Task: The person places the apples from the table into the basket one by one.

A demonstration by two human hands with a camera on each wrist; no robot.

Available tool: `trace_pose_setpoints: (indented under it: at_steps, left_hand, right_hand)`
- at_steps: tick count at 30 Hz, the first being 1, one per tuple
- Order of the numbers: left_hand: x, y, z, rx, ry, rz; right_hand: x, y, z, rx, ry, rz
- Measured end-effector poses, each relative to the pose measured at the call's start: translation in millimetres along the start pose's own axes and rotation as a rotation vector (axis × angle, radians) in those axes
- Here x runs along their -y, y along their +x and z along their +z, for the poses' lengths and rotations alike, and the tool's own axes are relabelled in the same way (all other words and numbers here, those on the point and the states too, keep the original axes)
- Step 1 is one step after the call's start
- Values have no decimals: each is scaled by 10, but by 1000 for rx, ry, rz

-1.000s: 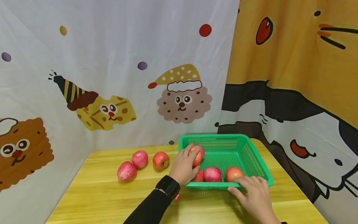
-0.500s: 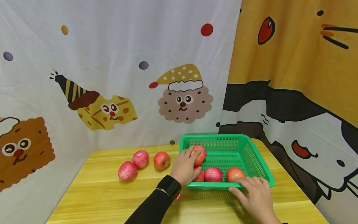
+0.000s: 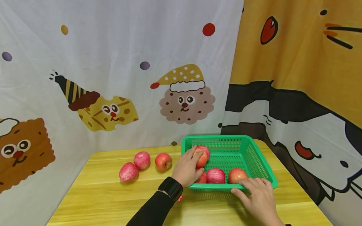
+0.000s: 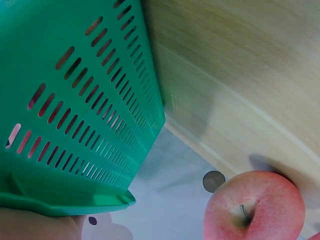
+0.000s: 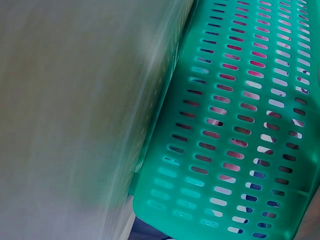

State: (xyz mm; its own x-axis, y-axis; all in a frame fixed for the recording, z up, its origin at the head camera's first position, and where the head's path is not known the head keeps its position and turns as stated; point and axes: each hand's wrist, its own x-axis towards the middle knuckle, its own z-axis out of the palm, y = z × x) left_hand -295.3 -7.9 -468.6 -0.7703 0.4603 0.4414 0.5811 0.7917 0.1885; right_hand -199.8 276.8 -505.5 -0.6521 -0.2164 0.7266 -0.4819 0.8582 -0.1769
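Note:
In the head view my left hand (image 3: 186,168) reaches over the left side of the green basket (image 3: 233,187). Its fingers curl over a red-orange apple (image 3: 201,160) inside. A pinker apple (image 3: 205,151) lies right behind that one, partly hidden. Along the front wall are a red apple (image 3: 201,178), partly covered by my thumb, a striped pink apple (image 3: 216,175) and an orange-red apple (image 3: 237,175). My right hand (image 3: 258,196) grips the front rim near the right corner, fingers over it and thumb outside. Neither wrist view shows the held apple clearly.
On the wooden table (image 3: 113,201), left of the basket, lie a red apple (image 3: 163,161) and two pink apples, one upper (image 3: 142,160) and one lower (image 3: 128,172). Printed curtains (image 3: 118,47) stand behind the table and along its right side.
The pinker apple behind the one under my left fingers has shifted slightly to the right. Both hands and the basket stay nearly where they were.

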Motion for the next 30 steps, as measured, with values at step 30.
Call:
trace_pose_setpoints:
  at_steps: [30]
  left_hand:
    - [19, -20, 12, 61, 25, 68]
  right_hand:
    - [21, 17, -19, 8, -5, 3]
